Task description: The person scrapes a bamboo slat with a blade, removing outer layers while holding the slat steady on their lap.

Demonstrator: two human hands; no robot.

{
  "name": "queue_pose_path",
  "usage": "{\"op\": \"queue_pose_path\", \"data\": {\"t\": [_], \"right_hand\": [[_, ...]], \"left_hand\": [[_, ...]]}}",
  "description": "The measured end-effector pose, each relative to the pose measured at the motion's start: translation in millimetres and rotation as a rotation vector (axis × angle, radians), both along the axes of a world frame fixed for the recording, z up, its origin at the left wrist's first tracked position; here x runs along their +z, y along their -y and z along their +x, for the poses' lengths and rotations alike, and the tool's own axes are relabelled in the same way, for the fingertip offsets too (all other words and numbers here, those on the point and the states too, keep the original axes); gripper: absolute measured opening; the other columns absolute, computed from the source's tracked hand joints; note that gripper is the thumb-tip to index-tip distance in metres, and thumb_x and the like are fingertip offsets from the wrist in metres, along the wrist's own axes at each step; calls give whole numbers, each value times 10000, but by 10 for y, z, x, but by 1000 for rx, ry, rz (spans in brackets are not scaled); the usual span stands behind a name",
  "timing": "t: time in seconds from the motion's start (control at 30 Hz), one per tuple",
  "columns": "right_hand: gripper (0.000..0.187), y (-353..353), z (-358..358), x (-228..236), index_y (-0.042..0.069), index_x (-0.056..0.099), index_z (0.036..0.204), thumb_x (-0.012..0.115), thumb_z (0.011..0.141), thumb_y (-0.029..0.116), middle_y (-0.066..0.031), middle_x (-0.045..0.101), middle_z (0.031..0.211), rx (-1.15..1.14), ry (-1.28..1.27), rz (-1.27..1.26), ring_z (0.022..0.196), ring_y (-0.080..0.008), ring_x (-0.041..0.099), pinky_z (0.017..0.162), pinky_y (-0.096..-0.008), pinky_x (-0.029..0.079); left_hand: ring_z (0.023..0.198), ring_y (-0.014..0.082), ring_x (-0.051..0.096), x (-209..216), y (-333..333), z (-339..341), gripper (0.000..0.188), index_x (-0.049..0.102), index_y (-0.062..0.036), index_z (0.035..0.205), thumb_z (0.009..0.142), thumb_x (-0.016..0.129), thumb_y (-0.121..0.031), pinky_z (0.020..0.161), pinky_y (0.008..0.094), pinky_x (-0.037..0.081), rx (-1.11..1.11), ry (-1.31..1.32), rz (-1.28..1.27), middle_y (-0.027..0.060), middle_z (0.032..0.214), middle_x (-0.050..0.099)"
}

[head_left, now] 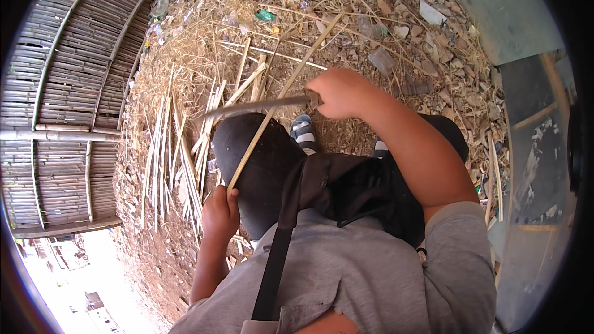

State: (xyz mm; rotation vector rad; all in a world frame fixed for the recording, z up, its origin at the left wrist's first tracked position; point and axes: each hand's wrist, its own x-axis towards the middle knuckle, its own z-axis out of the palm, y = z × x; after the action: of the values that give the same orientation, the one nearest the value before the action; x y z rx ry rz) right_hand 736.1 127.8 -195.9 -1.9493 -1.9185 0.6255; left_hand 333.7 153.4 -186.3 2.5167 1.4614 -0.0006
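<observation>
My right hand (339, 93) is closed round the handle of a long, dark-bladed knife (263, 104), whose blade points left over my knee. A long, thin bamboo strip (286, 91) slants from lower left to upper right, passing across the blade and over my dark-clad left knee. At its near end, my left hand (221, 210) grips the strip between thumb and fingers. The blade meets the strip a little beyond the knee; whether it cuts into it cannot be made out.
Several split bamboo strips (162, 154) lie on the ground to my left. A slatted bamboo wall (65, 93) stands at the far left. Rubble, straw and a clear plastic container (382, 60) litter the ground ahead. Grey panels (535, 142) stand on the right.
</observation>
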Motion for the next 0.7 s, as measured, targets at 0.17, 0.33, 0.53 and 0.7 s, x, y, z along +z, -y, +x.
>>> {"op": "queue_pose_path", "data": {"t": [0.17, 0.33, 0.53, 0.7], "right_hand": [[205, -58, 526, -280, 52, 727, 934, 650, 761, 132, -210, 717, 905, -264, -217, -105, 862, -361, 700, 762, -461, 540], [204, 23, 179, -15, 52, 698, 933, 672, 758, 154, -189, 699, 866, -168, -113, -29, 860, -377, 692, 743, -464, 532], [300, -11, 528, -394, 28, 696, 976, 736, 746, 216, -199, 691, 846, -234, -284, -94, 827, -360, 677, 747, -430, 539], [269, -54, 190, -99, 39, 690, 964, 718, 747, 196, -186, 692, 840, -192, -252, -18, 825, -371, 687, 746, -457, 532]], "left_hand": [[673, 524, 586, 4, -76, 89, 349, 509, -20, 878, 1042, 517, -328, 598, 610, 421, -36, 8, 0, 284, 691, 601], [670, 530, 578, 26, -65, 9, 355, 505, -17, 867, 1045, 517, -324, 593, 608, 414, -68, 58, -37, 288, 688, 592], [689, 530, 572, -20, -113, 69, 389, 506, -7, 844, 1066, 480, -326, 595, 592, 402, -53, 81, -55, 285, 701, 593], [696, 540, 562, 71, -98, -8, 389, 514, -8, 870, 1070, 473, -339, 599, 586, 402, -53, 105, -85, 293, 697, 579]]}}
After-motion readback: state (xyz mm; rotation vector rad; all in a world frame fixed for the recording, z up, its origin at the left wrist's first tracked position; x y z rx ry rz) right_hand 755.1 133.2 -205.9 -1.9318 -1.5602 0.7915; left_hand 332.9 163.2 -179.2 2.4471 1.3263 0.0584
